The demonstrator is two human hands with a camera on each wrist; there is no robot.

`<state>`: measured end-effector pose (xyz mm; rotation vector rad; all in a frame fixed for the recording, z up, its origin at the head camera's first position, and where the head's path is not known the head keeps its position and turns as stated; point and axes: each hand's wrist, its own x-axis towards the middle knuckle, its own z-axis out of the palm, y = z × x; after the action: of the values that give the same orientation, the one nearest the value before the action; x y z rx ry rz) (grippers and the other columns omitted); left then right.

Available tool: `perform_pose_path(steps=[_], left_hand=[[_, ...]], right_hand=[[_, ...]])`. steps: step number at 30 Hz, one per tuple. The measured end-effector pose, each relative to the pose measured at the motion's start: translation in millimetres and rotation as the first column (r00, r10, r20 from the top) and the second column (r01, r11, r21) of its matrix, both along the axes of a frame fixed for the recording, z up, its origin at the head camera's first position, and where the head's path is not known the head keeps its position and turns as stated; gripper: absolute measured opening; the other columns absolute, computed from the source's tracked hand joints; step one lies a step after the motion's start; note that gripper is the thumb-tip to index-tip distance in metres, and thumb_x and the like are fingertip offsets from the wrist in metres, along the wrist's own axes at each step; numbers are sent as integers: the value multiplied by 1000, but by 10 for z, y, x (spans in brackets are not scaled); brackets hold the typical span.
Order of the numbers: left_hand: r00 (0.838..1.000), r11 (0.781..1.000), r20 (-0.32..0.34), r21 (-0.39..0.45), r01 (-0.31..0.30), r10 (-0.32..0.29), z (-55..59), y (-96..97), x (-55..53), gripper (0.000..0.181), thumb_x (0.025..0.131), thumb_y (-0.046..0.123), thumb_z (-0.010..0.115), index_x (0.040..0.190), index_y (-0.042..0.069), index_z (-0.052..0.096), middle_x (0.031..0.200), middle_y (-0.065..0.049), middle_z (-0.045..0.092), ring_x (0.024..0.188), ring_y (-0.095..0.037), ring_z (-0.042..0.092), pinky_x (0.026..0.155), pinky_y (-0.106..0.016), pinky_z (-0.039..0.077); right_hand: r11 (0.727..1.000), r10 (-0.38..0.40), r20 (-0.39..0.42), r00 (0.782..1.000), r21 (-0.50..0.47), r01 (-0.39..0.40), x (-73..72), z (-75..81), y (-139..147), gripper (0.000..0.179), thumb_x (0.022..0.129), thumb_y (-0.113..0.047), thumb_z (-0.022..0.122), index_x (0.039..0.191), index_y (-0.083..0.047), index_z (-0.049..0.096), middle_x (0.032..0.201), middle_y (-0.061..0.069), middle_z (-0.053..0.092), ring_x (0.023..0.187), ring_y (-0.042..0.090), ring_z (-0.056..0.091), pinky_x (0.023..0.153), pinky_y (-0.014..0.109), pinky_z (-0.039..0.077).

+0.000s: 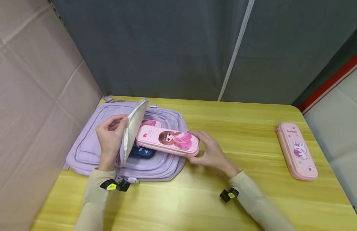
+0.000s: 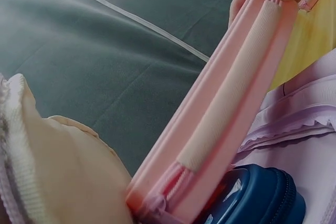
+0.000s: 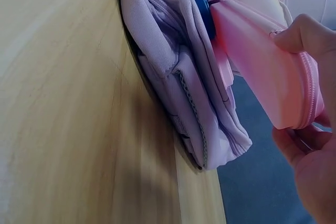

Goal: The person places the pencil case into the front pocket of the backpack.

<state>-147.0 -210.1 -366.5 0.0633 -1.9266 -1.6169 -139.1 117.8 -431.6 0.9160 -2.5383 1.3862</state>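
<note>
— Where is the pencil case with the girl on it (image 1: 168, 141)?

— Near the middle of the head view, over the right part of the purple bag (image 1: 93, 134), with its right end reaching past the bag's edge

— And who has it?

— The right hand (image 1: 210, 150), clamped on that right end, thumb on one side and fingers on the other; the right wrist view shows the grip at its right edge, by the zip

— What about the left hand (image 1: 110, 136)?

— Left of centre, thumb and fingers pinched together on the edge of the bag's flap (image 1: 135, 128), which stands up with its pale lining towards the case

— Anything under the case?

— A second pink case (image 1: 153, 123) shows just above its left end, and a dark blue case (image 1: 143, 152) below it, both partly hidden; whether the held one touches them, I cannot tell

— And the rest?

— A rabbit pencil case (image 1: 297, 151) lies at the right of the frame on the yellow table (image 1: 224, 211), well apart from the bag, and a grey curtain (image 1: 155, 51) fills the top
</note>
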Motion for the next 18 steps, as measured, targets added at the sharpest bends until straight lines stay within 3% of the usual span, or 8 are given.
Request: perform_pose_path(steps=[18], left_hand=[[1000, 1000, -11, -7, 26, -26, 82, 176, 9, 14, 89, 6, 74, 98, -4, 79, 75, 16, 74, 57, 2, 64, 55, -12, 50]], right_hand=[[994, 109, 11, 994, -27, -109, -119, 3, -359, 84, 67, -26, 85, 142, -3, 54, 136, 9, 61, 127, 24, 56, 112, 46, 45]])
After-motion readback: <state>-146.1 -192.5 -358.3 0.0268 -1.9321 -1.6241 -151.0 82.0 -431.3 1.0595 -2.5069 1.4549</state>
